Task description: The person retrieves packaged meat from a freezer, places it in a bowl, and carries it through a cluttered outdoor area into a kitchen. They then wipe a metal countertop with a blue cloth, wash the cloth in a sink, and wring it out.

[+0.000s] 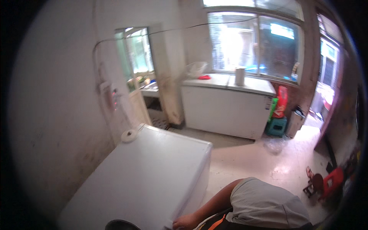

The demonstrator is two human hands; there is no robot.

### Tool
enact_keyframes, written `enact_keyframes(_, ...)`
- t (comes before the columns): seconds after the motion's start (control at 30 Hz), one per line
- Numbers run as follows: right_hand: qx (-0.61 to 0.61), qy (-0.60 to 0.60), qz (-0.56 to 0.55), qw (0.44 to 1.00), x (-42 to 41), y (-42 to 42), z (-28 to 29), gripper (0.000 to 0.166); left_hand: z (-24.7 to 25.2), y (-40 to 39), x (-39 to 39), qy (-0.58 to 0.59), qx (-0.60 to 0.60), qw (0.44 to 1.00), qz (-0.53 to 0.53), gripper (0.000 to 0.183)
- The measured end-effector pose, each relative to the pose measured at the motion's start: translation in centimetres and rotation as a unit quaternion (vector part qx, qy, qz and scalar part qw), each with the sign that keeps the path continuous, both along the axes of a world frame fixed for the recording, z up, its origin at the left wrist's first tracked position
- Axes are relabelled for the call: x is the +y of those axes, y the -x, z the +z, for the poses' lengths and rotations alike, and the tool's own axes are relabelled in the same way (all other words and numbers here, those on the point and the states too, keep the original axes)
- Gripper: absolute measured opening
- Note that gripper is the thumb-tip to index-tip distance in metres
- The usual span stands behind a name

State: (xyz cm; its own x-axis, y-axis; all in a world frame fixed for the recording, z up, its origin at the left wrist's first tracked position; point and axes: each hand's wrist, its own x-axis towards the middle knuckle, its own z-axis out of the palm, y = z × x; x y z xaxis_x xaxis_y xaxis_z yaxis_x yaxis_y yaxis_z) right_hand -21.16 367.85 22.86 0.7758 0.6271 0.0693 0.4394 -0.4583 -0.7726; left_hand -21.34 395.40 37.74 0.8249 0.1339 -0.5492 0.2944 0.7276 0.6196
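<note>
At the bottom edge of the view is my right hand [185, 222], partly cut off, with the forearm coming in from the right. Its fingers look curled beside the near corner of a white flat-topped chest [135, 172], probably a freezer. Whether they hold anything is hidden by the picture's edge. Left of the hand, the dark rounded rim of a pan or bowl [122, 224] shows on the white top. A roll of tape or paper [129, 135] lies at the chest's far left corner. My left hand is out of view.
A white chest freezer [224, 110] stands under the window, bearing a paper roll [239, 76] and a red item [204, 77]. Beside it are a teal stool [277, 126] and a bin [295, 123]. A red object [333, 182] stands at right. A cable [178, 28] crosses the wall.
</note>
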Motion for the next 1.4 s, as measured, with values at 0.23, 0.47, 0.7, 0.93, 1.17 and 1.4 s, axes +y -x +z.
enact_keyframes(0.23,0.035,0.072,-0.22,0.972,-13.7,9.2,-0.5,0.018,-4.1,-3.2,-9.9,-0.003,-0.013,0.972,-0.233,0.031)
enact_keyframes(0.47,0.073,-0.047,-0.421,0.903,-26.1,20.4,-5.2,0.024,-3.2,2.2,-26.8,-0.087,-0.183,0.873,-0.445,0.03)
enact_keyframes(0.7,0.112,-0.01,-0.501,0.858,-37.6,31.1,-2.2,0.028,-2.6,8.5,-44.7,-0.432,-0.468,0.583,-0.504,0.031)
enact_keyframes(0.93,0.197,-0.027,-0.625,0.755,-45.4,42.9,-1.7,0.032,-2.7,12.4,-62.0,-0.082,-0.144,0.774,-0.612,0.026)
enact_keyframes(1.17,0.192,-0.115,-0.799,0.558,-52.9,51.3,-2.2,0.03,-6.1,16.4,-83.2,-0.027,-0.138,0.68,-0.719,0.02)
enact_keyframes(1.4,0.18,-0.162,-0.899,0.366,-57.8,58.5,1.1,0.028,-2.9,30.1,-100.8,0.054,-0.128,0.516,-0.845,0.028)
